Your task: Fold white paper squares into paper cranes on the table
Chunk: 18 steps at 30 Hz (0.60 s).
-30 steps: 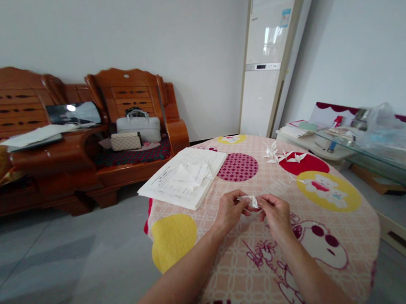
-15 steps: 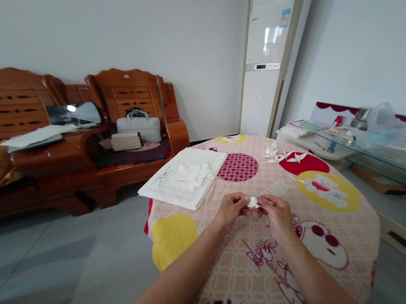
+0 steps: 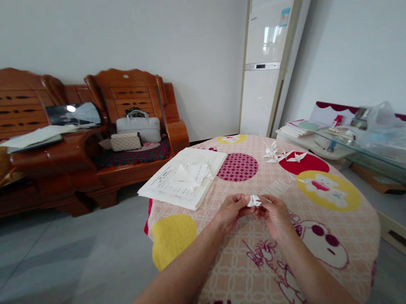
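Note:
A small piece of folded white paper (image 3: 253, 201) is held up above the round table, between both hands. My left hand (image 3: 234, 210) pinches its left side with thumb and fingers. On the right side, my right hand (image 3: 275, 212) grips it in the same way, fingertips closed on the edge. Part of the folded paper is hidden behind the fingers. Beyond the hands, several white paper cranes (image 3: 273, 152) rest at the far right of the tablecloth. Left of the hands lies a stack of printed sheets (image 3: 165, 184), with smaller cut or folded paper pieces (image 3: 190, 175) on top.
A patterned cloth (image 3: 223, 269) covers the round table. At right stands a glass table (image 3: 396, 159) with plastic bags and papers. Behind are a wooden sofa (image 3: 175, 130) holding bags and a tall white air conditioner (image 3: 259, 95).
The fingers have shifted slightly on the folded paper, and more of it shows between them. My right hand has moved a little to the left. The other objects are unchanged.

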{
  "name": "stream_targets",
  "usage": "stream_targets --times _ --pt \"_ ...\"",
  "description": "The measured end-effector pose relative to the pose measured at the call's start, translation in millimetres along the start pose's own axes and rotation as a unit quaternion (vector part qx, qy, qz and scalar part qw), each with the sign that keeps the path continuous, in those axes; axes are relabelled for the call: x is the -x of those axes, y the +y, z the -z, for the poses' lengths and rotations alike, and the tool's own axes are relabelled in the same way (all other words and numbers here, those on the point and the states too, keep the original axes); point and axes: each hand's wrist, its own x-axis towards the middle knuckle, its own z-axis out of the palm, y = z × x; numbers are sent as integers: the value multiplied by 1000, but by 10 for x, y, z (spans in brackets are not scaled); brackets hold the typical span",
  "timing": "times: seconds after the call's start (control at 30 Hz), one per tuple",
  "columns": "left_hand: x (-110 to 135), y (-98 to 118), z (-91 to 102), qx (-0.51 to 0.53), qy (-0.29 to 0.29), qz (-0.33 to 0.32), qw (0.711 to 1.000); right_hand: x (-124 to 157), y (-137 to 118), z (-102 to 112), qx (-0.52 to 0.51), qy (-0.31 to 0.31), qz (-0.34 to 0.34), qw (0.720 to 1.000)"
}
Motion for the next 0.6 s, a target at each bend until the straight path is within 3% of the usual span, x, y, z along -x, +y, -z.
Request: stream_targets --times 0.6 --pt "26 22 -31 117 32 53 991 25 -34 -3 -36 -41 -34 998"
